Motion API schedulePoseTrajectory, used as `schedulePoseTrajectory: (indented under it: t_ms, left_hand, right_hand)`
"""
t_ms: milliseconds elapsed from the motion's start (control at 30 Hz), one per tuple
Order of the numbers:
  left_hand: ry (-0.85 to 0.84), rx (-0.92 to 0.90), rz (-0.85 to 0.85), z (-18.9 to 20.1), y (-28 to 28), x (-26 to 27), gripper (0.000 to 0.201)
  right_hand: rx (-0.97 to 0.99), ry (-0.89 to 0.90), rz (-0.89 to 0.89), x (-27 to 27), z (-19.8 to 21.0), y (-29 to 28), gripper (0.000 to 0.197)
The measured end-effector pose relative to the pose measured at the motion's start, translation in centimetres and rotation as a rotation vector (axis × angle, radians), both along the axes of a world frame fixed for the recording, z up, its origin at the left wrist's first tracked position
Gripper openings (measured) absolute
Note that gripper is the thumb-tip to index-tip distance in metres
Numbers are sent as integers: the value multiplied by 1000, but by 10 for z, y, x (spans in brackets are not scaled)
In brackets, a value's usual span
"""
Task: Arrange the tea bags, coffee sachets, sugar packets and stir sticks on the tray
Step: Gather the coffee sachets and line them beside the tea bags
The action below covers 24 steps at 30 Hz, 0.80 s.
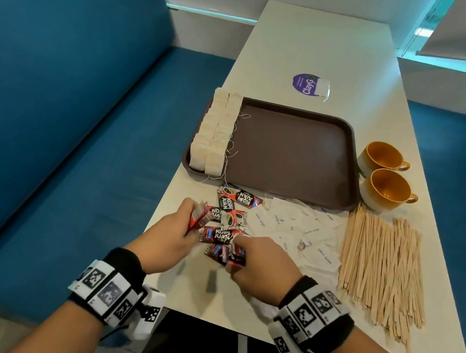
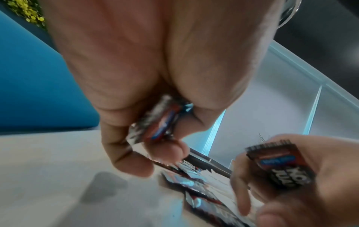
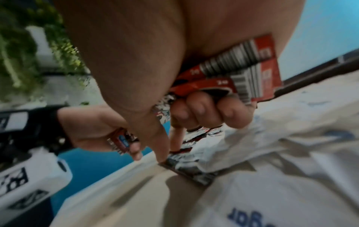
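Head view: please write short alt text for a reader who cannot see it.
Both hands gather red coffee sachets off a white table: left hand and right hand each grip some. Behind them, tea bags line a brown tray's left edge.

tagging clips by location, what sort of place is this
Probably a booth in a café or office pantry: a long white table between blue upholstered benches, with a brown plastic tray and two orange-lined ceramic cups by it.
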<state>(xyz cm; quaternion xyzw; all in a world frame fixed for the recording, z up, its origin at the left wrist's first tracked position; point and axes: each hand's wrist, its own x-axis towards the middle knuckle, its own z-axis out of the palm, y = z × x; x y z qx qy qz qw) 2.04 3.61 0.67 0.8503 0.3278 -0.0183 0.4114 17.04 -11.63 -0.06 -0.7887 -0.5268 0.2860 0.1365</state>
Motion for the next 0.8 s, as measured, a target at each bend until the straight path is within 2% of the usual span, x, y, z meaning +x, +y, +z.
schedulePoseTrajectory:
  t_ms: [33,133,267,400,500,600,700,800]
  left_hand:
    - [4,15,-5,-1,-1,4,23]
    - [17,3,21,-6,-7,15,39]
    - [68,131,65,-15,-13,22,21]
    - [103,205,62,-18,-10,20,30]
    - [154,186,45,-14,-6,12,29]
    - [184,135,26,-11,-1,4,33]
    - [198,71,10,-6,2,-2,26]
    - [213,104,-2,-1,6,-8,20]
  right_hand:
    - [-27,-45,14,-2,-2,2,6]
    - [-78,-88,48,-5,-6,6,25]
    - [-80,-117,110,-5,-10,6,33]
    - [-43,-119,58,-4,-13,3,47]
    - [-55,-121,50,-3,-13,2,55]
    - [-52,-160,86,-5,-11,5,47]
    - [-31,-186,141,-5,-7,6,41]
    - [-30,-237,208,-2,-4,7,32]
